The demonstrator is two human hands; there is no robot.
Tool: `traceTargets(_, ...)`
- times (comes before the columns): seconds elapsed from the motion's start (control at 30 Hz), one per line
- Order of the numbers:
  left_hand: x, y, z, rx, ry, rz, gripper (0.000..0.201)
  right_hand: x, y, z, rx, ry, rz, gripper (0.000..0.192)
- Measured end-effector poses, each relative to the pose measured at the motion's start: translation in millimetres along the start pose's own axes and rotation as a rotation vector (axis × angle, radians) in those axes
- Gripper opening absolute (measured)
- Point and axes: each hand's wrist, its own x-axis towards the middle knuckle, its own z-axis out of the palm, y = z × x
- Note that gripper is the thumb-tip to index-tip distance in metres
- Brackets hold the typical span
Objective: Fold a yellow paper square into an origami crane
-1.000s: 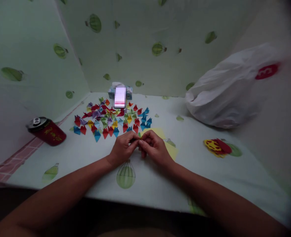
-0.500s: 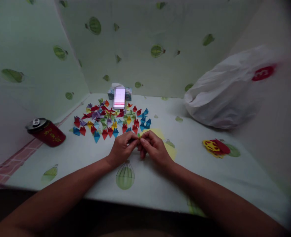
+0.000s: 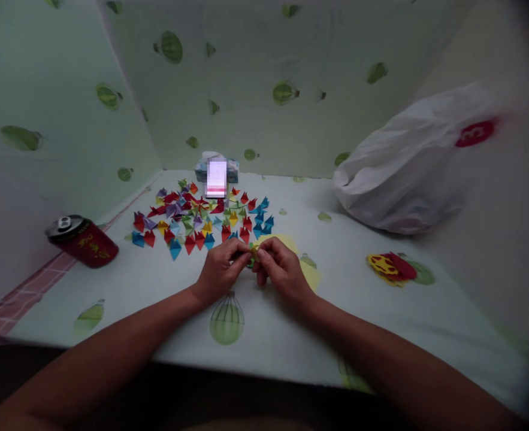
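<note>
Between my fingertips is a small piece of folded yellow paper [image 3: 254,254], mostly covered by the fingers. My left hand [image 3: 223,267] pinches it from the left, and my right hand [image 3: 283,267] pinches it from the right, thumb on the near side. Both hands are just above the cloth-covered table. Flat yellow paper sheets [image 3: 311,276] lie under and beside my right hand. Beyond my left hand spreads a crowd of small folded paper figures [image 3: 200,240] in red, blue, purple, green and yellow.
A red drink can [image 3: 87,242] is at the left. Behind the figures, a lit phone [image 3: 216,176] leans against a tissue box [image 3: 233,170]. At the right are a white plastic bag [image 3: 394,173] and red and yellow cut-out pieces [image 3: 387,268]. Patterned cloth [image 3: 228,120] covers the back wall.
My fingers have shifted slightly on the folded paper, and more of its yellow shows between them. Both hands stay in nearly the same place.
</note>
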Motion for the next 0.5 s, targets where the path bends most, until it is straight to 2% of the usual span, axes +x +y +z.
traceTargets(0.13,0.5,-0.4,0.3,0.038,0.008,0.026,0.006,0.3,-1.8,-0.2,-0.04,0.021,0.007,0.027)
traceTargets(0.5,1.2,0.2,-0.2,0.094,0.002,0.083,0.008,0.9,-0.2,-0.3,0.034,-0.037,0.041,0.026)
